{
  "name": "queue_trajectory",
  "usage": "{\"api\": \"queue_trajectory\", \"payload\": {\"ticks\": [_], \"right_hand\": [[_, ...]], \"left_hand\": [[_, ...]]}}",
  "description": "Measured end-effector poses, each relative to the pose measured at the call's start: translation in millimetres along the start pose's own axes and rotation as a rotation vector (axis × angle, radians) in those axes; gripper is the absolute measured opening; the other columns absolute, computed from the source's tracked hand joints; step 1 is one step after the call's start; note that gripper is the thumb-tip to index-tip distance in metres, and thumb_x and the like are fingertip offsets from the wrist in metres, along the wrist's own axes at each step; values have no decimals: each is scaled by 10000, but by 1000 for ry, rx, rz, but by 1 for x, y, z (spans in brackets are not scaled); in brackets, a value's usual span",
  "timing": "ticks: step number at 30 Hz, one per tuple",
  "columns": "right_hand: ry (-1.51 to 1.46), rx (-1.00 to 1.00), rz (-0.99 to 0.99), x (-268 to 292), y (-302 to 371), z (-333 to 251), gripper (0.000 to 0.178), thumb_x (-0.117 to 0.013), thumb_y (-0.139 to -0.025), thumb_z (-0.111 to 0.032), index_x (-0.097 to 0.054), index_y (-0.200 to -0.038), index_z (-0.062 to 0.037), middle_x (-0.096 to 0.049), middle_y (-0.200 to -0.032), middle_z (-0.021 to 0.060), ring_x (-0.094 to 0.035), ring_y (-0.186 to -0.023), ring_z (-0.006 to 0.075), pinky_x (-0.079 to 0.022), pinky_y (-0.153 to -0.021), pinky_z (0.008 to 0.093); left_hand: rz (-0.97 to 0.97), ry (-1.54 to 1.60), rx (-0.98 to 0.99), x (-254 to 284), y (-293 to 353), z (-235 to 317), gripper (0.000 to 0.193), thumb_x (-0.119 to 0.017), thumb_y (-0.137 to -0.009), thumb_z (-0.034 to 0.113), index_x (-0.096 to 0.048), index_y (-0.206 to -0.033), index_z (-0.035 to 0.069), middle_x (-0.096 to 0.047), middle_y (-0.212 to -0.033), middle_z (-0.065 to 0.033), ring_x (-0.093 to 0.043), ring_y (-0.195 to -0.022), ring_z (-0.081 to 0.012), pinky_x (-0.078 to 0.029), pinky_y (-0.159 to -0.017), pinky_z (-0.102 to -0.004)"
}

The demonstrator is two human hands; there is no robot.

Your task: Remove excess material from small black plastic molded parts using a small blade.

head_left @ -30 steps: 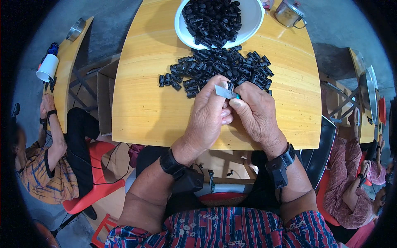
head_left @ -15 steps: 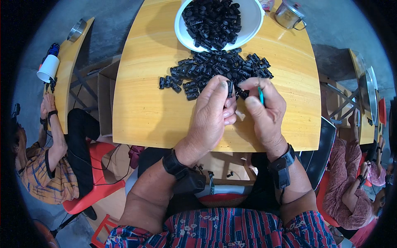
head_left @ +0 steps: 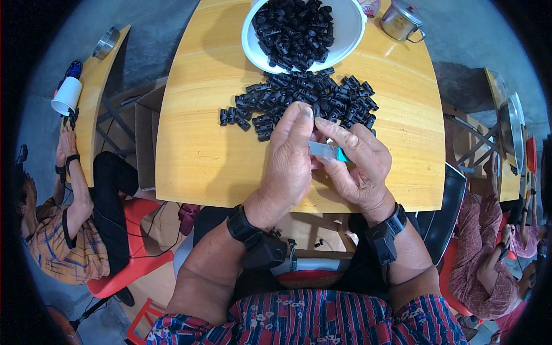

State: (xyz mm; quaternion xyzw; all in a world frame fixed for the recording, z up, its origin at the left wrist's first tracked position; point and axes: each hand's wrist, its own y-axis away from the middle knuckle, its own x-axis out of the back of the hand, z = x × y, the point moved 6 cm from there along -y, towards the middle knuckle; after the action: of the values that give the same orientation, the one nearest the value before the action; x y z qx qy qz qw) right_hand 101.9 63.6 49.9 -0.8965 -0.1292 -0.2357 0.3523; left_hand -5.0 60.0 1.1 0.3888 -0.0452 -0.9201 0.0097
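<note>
My left hand (head_left: 287,164) is closed, thumb against fingers, around a small black cord lock that is now almost wholly hidden. Close against it, my right hand (head_left: 365,169) grips a small knife (head_left: 323,150) with a flat grey blade and a green handle. The blade lies crosswise between the two hands, and my right fingertips meet the left ones at the held piece. Just beyond my hands, a loose pile of black cord locks (head_left: 322,95) spreads over the wooden table (head_left: 207,167).
A white tub (head_left: 247,43) full of more black cord locks lies tipped toward the pile. At the far right stands a lidded metal mug (head_left: 399,23). People sit at side tables to the left and right; a white cup (head_left: 67,95) is on the left one.
My right hand has moved left and turned, closing in on my left hand. The knife's grey blade now shows; earlier mainly its green handle did. The cord lock has become hidden.
</note>
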Motion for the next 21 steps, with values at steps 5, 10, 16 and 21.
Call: {"api": "queue_trajectory", "payload": {"ticks": [5,10,16,21], "right_hand": [[-36,-17,44,0,2,5,424,-648,-665,-37,-659,-1088,-61,-531,-667,79,-538,-570,201,-458,-533,303],[-72,-195,89,4,-1,8,353,-651,-736,-54,-653,-1089,-45,-599,-752,94,-577,-649,194,-466,-608,281],[-421,-369,10,-1,0,26,383,-691,-759,-46,-616,-1132,-6,-656,-986,110,-616,-898,188,-472,-808,286],[-368,-409,-5,-4,1,30,405,-734,-736,-89,-621,-1117,-16,-656,-1028,113,-622,-934,184,-478,-839,292]], "left_hand": [[30,-19,50,2,0,-3,205,-374,-1004,279,-459,-912,116,-465,-799,31,-494,-764,-52,-432,-680,-218],[-25,2,159,0,6,-5,230,-367,-1003,308,-475,-950,112,-463,-803,40,-448,-694,-39,-385,-586,-184],[-131,65,225,-8,5,-6,269,-366,-1002,319,-511,-1037,95,-478,-834,30,-430,-671,-34,-365,-553,-169],[-11,-2,207,-6,3,-7,265,-396,-1001,319,-505,-930,88,-422,-728,48,-324,-553,3,-268,-458,-135]]}}
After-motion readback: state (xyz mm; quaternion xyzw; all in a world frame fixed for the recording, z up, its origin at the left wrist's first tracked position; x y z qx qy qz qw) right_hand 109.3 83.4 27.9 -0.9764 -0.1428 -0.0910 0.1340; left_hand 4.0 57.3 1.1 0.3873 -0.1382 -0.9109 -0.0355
